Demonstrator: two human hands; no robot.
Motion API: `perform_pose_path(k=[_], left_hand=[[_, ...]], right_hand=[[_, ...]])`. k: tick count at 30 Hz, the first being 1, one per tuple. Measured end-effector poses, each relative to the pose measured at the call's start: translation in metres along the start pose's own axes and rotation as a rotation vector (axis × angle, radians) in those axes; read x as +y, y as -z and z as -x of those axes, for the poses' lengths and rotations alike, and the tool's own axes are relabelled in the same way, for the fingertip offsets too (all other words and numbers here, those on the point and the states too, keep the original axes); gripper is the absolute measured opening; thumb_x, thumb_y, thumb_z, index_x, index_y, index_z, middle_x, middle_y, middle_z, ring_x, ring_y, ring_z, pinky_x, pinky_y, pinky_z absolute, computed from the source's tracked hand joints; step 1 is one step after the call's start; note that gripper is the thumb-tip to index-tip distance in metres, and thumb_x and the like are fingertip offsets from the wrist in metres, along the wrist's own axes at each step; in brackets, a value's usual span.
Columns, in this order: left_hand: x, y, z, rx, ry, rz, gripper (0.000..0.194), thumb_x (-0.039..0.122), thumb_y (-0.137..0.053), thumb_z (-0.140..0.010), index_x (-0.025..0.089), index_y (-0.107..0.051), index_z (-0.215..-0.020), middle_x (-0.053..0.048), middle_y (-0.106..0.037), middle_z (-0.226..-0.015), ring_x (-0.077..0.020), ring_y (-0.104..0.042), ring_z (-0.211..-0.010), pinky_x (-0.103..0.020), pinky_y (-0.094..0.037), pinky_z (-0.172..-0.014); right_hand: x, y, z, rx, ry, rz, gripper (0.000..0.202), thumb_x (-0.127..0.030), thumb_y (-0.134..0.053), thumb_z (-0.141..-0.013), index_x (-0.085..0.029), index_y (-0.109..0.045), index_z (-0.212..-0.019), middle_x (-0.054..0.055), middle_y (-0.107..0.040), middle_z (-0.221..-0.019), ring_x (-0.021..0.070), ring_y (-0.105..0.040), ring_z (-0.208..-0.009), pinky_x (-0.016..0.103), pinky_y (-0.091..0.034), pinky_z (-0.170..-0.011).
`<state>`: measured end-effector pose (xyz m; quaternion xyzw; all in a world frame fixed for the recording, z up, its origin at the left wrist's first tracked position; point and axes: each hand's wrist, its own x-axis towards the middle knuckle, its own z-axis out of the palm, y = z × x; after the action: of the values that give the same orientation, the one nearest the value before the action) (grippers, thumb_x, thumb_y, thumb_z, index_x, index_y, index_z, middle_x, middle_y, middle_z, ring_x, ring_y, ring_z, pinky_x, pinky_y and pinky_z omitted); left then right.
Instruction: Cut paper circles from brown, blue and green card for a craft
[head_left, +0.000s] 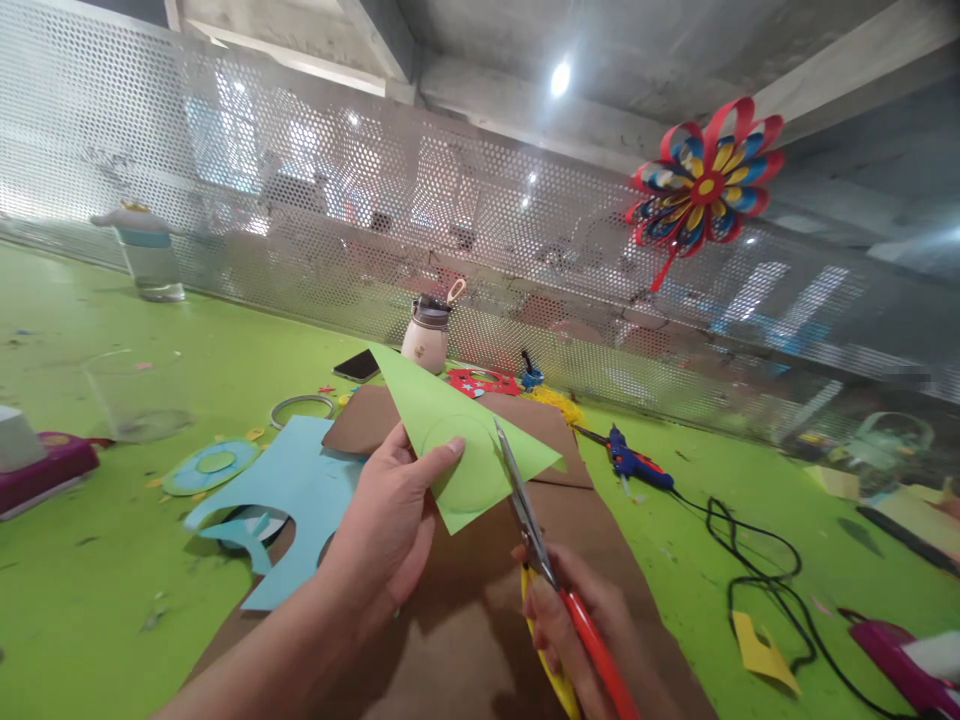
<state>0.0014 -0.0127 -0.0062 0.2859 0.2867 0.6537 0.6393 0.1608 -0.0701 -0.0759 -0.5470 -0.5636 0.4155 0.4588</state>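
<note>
A light green piece of paper (480, 455) with a faint circle drawn on it is pinched in my left hand (397, 500), thumb on top near the circle. My right hand (574, 610) is wrapped round scissors (532, 530) with one red and one yellow handle. The blades point up and away, against the right part of the green paper beside the circle. Cut light blue paper (307, 500) lies left of my left hand, over brown paper (450, 640) beneath both hands.
A blue glue gun (637, 465) with a black cord lies right. Behind are a pink-white jar (426, 340), a phone (357, 366) and red cut paper (484, 382). A clear cup (135, 400) stands left. A paper flower (706, 188) hangs on the mesh screen (300, 200).
</note>
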Motion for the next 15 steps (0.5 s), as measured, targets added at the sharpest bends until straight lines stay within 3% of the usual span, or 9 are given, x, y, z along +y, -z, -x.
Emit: perform_pose_path(k=[4, 15], left_hand=[[-0.0046, 0.0013, 0.0005, 0.006, 0.089, -0.069, 0.031, 0.019, -0.074, -0.071, 0.014, -0.065, -0.100, -0.011, -0.073, -0.100, -0.0236, -0.070, -0.083, -0.033, -0.056, -0.078], [-0.0053, -0.0005, 0.0000, 0.018, 0.086, -0.059, 0.025, 0.017, -0.075, -0.068, 0.012, -0.067, -0.091, -0.010, -0.075, -0.093, -0.0231, -0.071, -0.080, -0.033, -0.055, -0.078]], right_hand=[[-0.0048, 0.0005, 0.0007, -0.025, 0.031, 0.057, 0.061, -0.072, -0.047, -0.078, -0.016, -0.060, -0.100, -0.002, -0.046, -0.062, 0.0101, -0.043, -0.050, 0.023, -0.030, -0.043], [-0.0023, -0.0022, 0.0006, -0.007, 0.087, 0.095, 0.061, -0.071, -0.046, -0.077, -0.016, -0.060, -0.101, -0.001, -0.047, -0.061, 0.0109, -0.041, -0.049, 0.025, -0.032, -0.046]])
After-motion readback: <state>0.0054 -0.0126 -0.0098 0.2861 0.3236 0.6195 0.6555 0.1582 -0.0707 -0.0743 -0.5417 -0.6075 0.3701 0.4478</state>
